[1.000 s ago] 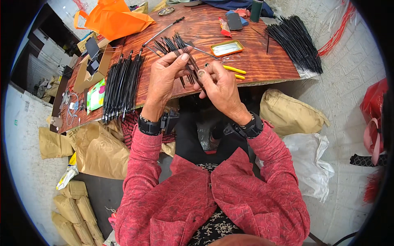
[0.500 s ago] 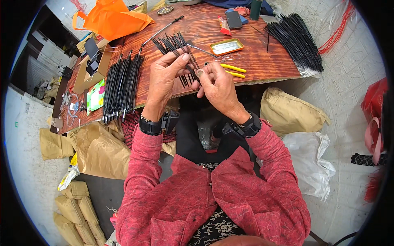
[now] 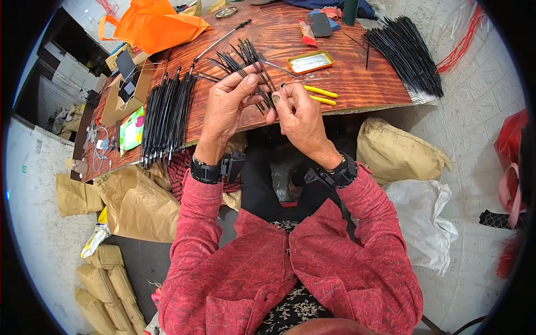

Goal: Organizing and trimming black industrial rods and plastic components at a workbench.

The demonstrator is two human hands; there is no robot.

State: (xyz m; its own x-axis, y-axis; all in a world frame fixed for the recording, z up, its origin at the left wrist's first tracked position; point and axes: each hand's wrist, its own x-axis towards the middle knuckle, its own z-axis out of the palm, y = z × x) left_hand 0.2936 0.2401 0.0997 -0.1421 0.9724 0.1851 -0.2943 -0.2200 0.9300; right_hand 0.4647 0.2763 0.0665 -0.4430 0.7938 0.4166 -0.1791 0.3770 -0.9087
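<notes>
Seen from the head camera, a seated person in a red patterned jacket works over the near edge of a reddish wooden bench (image 3: 346,84), both hands raised just above it. The left hand (image 3: 226,106) is closed around a small fan of thin black rods (image 3: 245,58), thumb and forefinger pinching them low so the free ends splay up and away over the bench, apparently to keep each one separate and easy to pick out. The right hand (image 3: 298,114) is closed too, its fingertips meeting the left hand's at the base of the fan and nipping one rod there; exactly what it does to that rod is too small to tell. A sorted bundle of black rods (image 3: 164,114) lies lengthwise at the person's left, ends aligned toward the bench edge, and a larger loose heap of black rods (image 3: 405,53) sits well apart at the far right, which suggests one pile for stock and one for finished pieces. Just beyond the hands rest a shallow orange tin tray (image 3: 311,61) holding pale slivers and yellow-handled pliers (image 3: 321,95), both within easy reach. At the far left stand an orange bag (image 3: 151,25), an open cardboard box (image 3: 125,84) and a flat green-and-pink printed packet (image 3: 131,129). Tan paper sacks (image 3: 399,153) crowd the floor beside a white plastic bag (image 3: 427,218).
</notes>
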